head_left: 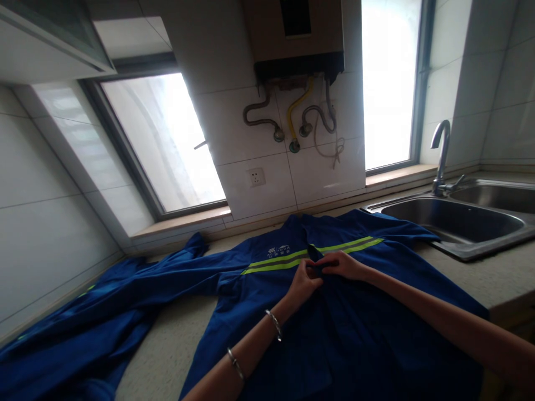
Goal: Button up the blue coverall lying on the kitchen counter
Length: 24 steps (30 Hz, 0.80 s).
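A blue work jacket (259, 328) with a yellow-green reflective stripe (276, 260) across the chest lies spread flat on a speckled countertop (167, 351). Its left sleeve (96, 312) stretches out toward the wall. My left hand (304, 283) and my right hand (340, 264) meet at the jacket's front opening just below the stripe. Both pinch the fabric edges there, fingers closed and touching each other. Two bracelets sit on my left forearm.
A steel double sink (455, 223) with a tall faucet (441, 156) is set into the counter at the right. A water heater (298, 39) with hoses hangs on the tiled wall above a socket (256, 177). Windows flank it.
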Each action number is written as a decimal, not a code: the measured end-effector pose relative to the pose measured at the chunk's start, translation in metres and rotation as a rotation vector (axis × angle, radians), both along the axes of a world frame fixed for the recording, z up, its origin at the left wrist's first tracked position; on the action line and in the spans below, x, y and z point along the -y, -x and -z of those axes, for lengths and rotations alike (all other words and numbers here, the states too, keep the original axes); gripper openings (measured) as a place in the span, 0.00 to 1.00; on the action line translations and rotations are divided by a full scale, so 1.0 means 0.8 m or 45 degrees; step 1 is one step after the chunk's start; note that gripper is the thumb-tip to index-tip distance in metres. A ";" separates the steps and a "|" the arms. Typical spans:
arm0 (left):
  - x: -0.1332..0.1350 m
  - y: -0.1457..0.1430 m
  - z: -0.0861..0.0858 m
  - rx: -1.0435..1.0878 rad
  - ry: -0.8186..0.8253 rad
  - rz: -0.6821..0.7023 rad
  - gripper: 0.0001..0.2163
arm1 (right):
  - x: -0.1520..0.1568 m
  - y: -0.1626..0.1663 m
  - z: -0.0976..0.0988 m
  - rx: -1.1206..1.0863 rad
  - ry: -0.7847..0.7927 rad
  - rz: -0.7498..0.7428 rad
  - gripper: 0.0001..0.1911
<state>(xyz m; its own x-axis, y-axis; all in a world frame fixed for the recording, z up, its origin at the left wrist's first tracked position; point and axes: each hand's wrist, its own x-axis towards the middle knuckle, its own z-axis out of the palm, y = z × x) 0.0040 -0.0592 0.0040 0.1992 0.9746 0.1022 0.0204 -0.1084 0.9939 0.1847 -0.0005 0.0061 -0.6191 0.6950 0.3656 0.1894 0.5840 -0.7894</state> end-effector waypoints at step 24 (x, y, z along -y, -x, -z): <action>0.025 -0.011 -0.010 -0.515 -0.512 -0.205 0.16 | 0.001 -0.003 -0.003 -0.114 0.257 -0.038 0.25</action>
<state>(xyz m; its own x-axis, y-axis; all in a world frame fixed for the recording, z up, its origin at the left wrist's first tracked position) 0.0128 -0.0796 0.0117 0.1517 0.8963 0.4166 0.4367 -0.4389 0.7853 0.1874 -0.0014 0.0084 -0.6118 0.7416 0.2752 0.0984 0.4166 -0.9037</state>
